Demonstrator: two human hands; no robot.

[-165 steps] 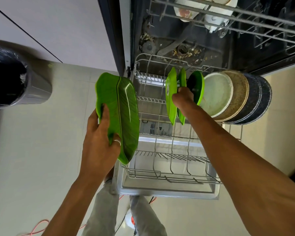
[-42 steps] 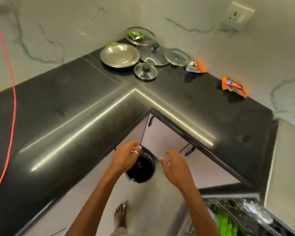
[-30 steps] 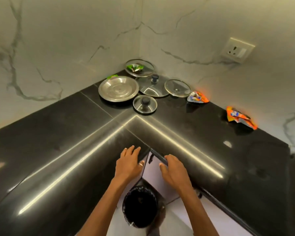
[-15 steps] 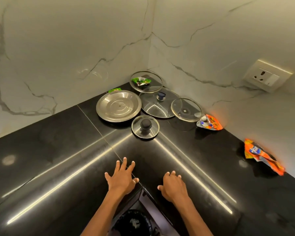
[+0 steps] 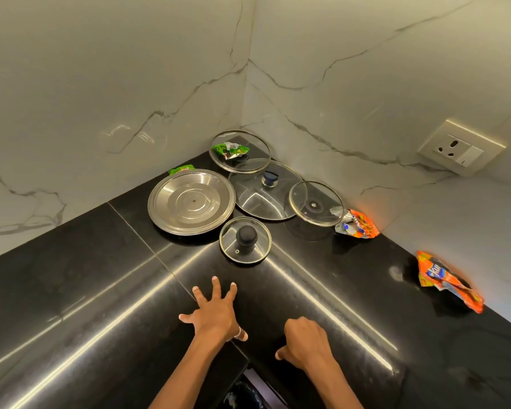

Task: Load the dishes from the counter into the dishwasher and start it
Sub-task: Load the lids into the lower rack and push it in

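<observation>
1. We see a glossy black corner counter [image 5: 71, 290] under white veined marble walls [image 5: 101, 84], with a socket [image 5: 460, 147] on the right wall.
2. The steel plate [image 5: 191, 201] and four glass lids [image 5: 260, 199] are clustered in the far corner, some lids overlapping.
3. Left hand [image 5: 214, 315]: fingers spread wide over the counter, holding nothing.
4. Right hand [image 5: 304, 339]: fingers curled under, empty, near the counter's inner edge.
5. Orange wrappers [image 5: 449, 281] lie along the right wall.

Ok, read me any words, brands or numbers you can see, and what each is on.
Nothing legible enough to quote.
Crumpled orange snack wrapper, far right: white letters on blue, unreadable.
Orange and silver foil wrapper by the wall: blurred.
Green foil wrapper in the corner: too small.
Second green wrapper, left wall: unreadable.
White wall socket: no marking visible.
</observation>
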